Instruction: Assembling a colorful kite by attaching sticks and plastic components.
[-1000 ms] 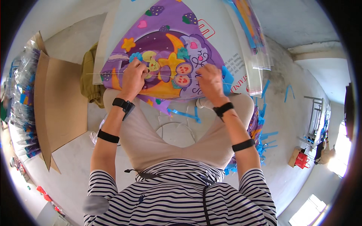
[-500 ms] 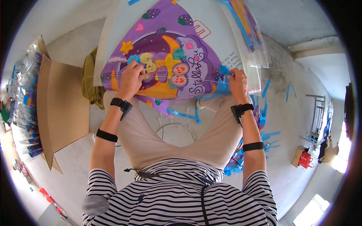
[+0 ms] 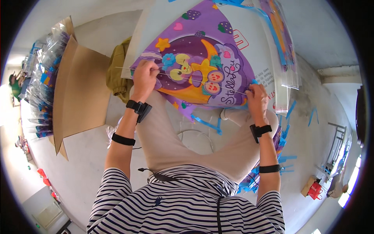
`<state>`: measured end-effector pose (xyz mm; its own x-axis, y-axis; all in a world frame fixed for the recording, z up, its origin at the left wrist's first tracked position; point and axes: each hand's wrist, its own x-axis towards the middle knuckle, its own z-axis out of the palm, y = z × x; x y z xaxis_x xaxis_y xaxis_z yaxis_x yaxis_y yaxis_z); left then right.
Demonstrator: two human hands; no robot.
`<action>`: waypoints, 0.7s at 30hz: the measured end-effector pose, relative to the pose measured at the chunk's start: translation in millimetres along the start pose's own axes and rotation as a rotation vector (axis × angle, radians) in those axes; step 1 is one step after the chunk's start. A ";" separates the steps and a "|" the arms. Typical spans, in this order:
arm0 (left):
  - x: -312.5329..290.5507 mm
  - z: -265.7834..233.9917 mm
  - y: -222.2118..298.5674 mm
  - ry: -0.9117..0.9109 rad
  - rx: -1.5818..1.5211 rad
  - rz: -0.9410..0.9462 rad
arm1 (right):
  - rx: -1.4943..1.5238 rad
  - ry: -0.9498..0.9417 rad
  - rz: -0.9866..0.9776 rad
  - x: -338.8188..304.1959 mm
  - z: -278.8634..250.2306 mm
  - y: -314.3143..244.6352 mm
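Observation:
A purple kite (image 3: 218,35) with a cartoon print lies over my knees and the pale board (image 3: 253,54) beyond. Across its lower half runs a thin white rod (image 3: 175,76), slanting down to the right. My left hand (image 3: 145,78) is closed around the rod near the kite's left corner, and the rod's left end sticks out past the fingers. At the right corner my right hand (image 3: 258,99) pinches the rod's other end, close to a small blue patch. The fingertips partly hide that end and the kite's edge.
To the left stands a cardboard box (image 3: 80,89) beside plastic-wrapped packages (image 3: 44,85). An olive cloth (image 3: 120,64) lies beside the board. Clear-wrapped pieces (image 3: 278,35) rest at the upper right. Blue strips (image 3: 288,158) lie on the floor at right, near a red bag (image 3: 314,190).
The view has shifted, so the scene sits further right. My left hand has slid along toward the kite's left corner. My right hand remains at the right corner, with the blue piece there less visible.

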<state>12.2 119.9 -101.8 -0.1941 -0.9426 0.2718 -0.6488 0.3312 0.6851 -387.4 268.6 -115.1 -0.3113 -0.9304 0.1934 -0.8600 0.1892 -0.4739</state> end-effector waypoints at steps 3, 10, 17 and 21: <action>-8.7 -23.8 -23.8 0.086 0.034 -0.013 | 0.039 -0.038 -0.172 -4.2 16.2 -17.8; -41.0 -51.1 -80.2 0.282 -0.150 -0.538 | 0.123 -0.040 -0.303 5.8 52.6 -92.3; -35.8 -45.2 -93.8 0.264 -0.822 -0.863 | 0.180 -0.043 -0.438 19.5 90.3 -146.2; -33.3 -44.2 -85.3 0.220 -0.797 -0.834 | 0.177 -0.073 -0.415 21.2 107.0 -153.6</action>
<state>106.5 125.0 -139.4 0.2548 -0.8785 -0.4040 0.1444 -0.3785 0.9143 -218.6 186.3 -130.1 0.0801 -0.9369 0.3403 -0.8216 -0.2554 -0.5097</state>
